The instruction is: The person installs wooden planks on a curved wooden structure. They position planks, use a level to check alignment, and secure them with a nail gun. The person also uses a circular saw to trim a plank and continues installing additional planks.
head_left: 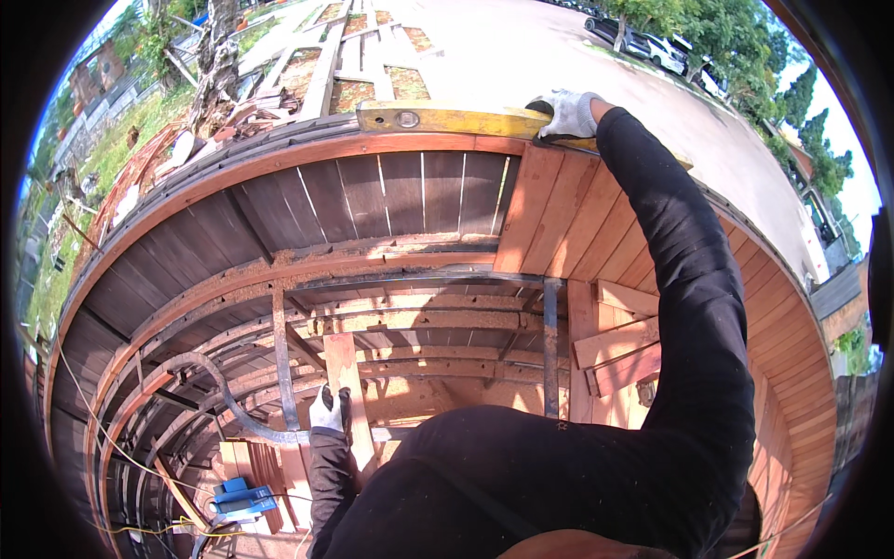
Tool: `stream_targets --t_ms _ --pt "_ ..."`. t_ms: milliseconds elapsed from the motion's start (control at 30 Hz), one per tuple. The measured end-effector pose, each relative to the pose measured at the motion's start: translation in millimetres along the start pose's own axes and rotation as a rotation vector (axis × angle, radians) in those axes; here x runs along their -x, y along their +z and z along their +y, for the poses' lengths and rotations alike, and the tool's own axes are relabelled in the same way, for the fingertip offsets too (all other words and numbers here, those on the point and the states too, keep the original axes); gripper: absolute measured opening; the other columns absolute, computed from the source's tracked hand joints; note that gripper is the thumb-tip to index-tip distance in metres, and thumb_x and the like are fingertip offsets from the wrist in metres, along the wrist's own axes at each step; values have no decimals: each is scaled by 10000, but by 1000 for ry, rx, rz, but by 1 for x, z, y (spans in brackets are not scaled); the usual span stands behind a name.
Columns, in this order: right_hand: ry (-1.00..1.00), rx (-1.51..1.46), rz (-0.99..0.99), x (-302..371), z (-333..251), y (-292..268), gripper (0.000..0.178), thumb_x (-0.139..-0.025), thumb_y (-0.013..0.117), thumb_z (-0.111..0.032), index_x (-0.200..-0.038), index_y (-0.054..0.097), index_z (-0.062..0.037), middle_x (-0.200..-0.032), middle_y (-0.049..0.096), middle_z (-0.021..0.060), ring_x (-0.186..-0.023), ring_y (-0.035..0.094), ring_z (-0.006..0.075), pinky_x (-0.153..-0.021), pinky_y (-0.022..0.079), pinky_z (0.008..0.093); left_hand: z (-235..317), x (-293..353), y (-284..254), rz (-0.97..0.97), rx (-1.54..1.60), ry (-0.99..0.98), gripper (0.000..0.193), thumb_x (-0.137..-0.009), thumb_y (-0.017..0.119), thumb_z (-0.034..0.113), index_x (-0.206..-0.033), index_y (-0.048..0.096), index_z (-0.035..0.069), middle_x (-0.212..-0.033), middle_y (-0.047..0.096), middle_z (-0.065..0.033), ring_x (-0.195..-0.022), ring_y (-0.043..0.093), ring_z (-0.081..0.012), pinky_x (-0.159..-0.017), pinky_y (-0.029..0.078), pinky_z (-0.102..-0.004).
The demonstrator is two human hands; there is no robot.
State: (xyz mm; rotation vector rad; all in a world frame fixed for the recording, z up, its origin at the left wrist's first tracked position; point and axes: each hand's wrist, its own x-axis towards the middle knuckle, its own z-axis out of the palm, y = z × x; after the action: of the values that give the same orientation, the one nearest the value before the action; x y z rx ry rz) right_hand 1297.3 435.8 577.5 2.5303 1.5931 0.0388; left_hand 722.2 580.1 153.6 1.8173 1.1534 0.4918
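Note:
A yellow spirit level (447, 121) lies along the top of the curved wooden rim (410, 143). My right hand (570, 114), in a white glove with dark fingertips, grips it near the middle, the arm stretched far forward. Lower down and to the left, my left hand (327, 410), gloved too, is closed around the edge of a reddish-brown wooden board (345, 377), held upright and slightly tilted. Reddish planks (559, 214) line the inner wall from below the right hand round to the right. Left of them, dark outer boards (354, 191) show gaps of light.
A blue power tool (240, 497) stands low on the left beside stacked boards (237, 459), with yellow cords nearby. A bent metal pipe (228, 396) and a steel post (550, 345) cross the inside. Short boards (619, 345) lean at the right. Parked cars (652, 51) stand outside.

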Motion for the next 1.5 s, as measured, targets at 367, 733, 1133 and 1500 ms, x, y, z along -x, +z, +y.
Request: stream_targets --t_ms 367,733,1133,1500 --pt "91 -68 69 23 27 19 706 -796 670 -496 -1393 464 -180 -1344 521 195 -1258 483 366 -1051 404 430 19 4 -2 17 -58 -18 361 -859 641 308 -1095 632 35 -894 676 -228 -819 679 -354 -729 512 -392" --pt "309 -25 40 70 38 23 579 -928 519 -413 -1392 440 -77 -1317 533 221 -1235 507 356 -1031 413 419 40 6 -5 16 -87 30 326 -887 627 285 -1063 634 10 -900 696 -195 -807 687 -293 -724 511 -380" --pt "307 -74 133 69 41 40 561 -918 553 -372 -1370 469 -50 -1317 544 215 -1237 507 345 -1038 407 405 20 1 4 39 -57 -31 334 -868 640 286 -993 643 -23 -829 697 -166 -730 663 -221 -676 500 -348" --pt "297 -116 250 75 28 45 495 -905 585 -315 -1353 499 -124 -1261 579 186 -1175 540 347 -1010 425 401 7 -4 1 9 -100 -24 408 -862 634 358 -967 642 -36 -779 668 -182 -685 626 -275 -648 479 -396"
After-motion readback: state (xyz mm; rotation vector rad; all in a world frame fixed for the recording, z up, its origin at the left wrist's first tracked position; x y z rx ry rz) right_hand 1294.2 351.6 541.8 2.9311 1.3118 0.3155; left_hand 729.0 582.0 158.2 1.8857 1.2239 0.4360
